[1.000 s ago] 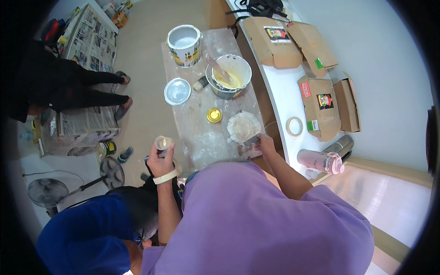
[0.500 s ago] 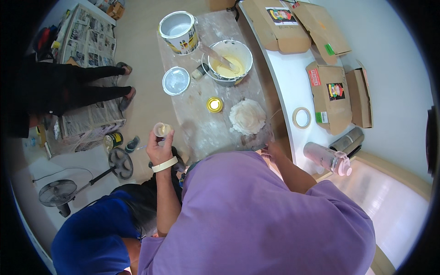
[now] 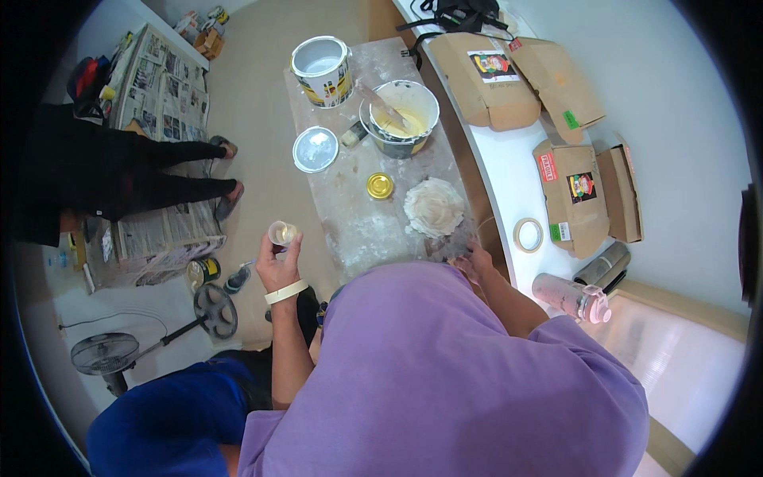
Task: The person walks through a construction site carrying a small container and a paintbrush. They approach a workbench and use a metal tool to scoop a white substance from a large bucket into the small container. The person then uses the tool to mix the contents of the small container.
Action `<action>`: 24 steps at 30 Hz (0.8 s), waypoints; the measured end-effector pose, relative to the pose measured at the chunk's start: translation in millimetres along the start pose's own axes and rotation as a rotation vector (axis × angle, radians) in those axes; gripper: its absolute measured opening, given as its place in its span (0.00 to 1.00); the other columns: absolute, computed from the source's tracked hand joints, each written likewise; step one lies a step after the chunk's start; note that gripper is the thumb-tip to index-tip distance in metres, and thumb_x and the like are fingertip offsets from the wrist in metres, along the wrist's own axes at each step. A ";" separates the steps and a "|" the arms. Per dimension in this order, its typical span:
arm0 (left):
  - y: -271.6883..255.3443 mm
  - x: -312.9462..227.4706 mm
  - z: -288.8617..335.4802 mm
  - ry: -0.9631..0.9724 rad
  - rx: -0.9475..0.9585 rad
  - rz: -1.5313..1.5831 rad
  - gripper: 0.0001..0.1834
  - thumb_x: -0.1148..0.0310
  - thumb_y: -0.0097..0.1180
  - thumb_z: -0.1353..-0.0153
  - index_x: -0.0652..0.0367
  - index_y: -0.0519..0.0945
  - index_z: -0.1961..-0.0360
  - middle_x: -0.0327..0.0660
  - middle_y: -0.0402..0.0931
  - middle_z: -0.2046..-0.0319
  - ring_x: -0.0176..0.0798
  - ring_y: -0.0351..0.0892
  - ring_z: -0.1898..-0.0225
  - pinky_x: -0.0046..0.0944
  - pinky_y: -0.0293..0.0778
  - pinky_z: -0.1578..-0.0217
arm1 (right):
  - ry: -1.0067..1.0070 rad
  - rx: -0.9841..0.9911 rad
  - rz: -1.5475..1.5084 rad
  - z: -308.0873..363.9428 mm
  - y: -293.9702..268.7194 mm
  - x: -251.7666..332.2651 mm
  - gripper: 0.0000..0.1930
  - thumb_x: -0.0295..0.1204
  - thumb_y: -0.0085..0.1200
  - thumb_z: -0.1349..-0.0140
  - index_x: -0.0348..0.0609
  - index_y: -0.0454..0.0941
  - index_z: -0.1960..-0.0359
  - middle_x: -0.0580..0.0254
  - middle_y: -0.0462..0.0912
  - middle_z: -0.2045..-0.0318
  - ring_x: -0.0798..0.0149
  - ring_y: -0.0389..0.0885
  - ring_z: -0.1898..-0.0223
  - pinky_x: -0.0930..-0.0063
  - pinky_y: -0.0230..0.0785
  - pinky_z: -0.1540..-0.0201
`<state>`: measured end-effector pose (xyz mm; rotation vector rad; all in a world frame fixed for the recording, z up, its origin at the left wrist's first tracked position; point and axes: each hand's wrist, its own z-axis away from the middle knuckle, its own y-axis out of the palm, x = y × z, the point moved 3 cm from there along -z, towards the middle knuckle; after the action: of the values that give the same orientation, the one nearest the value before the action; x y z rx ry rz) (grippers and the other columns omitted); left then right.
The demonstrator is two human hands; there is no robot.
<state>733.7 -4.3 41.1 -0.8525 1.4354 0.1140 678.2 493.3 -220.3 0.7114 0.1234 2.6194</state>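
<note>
My left hand (image 3: 278, 269), with a pale band (image 3: 286, 292) round its wrist, grips a small clear cup (image 3: 280, 233) with pale stuff inside. It is held up left of the worktable (image 3: 350, 230). My right hand (image 3: 475, 264) is at the table's near right corner with its fingers bent; what they hold, if anything, is hidden. Just beyond it lies a white, ruffled, flower-like piece (image 3: 434, 207). A round gold lid or tin (image 3: 380, 186) sits left of that piece. Farther back, a bucket (image 3: 400, 147) of creamy yellow mix has a flat stick (image 3: 381, 107) standing in it.
A second bucket (image 3: 322, 83) and a pale round lid (image 3: 315, 149) stand on the table's far left. On the white shelf at right are cardboard boxes (image 3: 572, 195), a tape roll (image 3: 528, 235) and a bottle (image 3: 568, 296). Two people (image 3: 159, 417) and a fan (image 3: 103, 354) are at left.
The view has tilted, so the table and its things sit lower in the picture. My left hand still holds the cup. My right hand stays by the table corner.
</note>
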 end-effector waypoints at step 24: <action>57.4 -47.0 -82.2 -0.034 0.099 -0.136 0.23 0.67 0.78 0.41 0.63 0.86 0.46 0.39 0.89 0.61 0.32 0.84 0.61 0.36 0.80 0.54 | 0.103 0.001 -0.137 -47.8 9.7 30.1 0.30 0.44 0.55 0.25 0.37 0.64 0.30 0.45 0.74 0.43 0.46 0.79 0.46 0.52 0.76 0.38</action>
<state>626.5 8.9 65.6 -0.8596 1.3358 -0.0452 627.2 498.3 -245.8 0.5484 0.1972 2.5240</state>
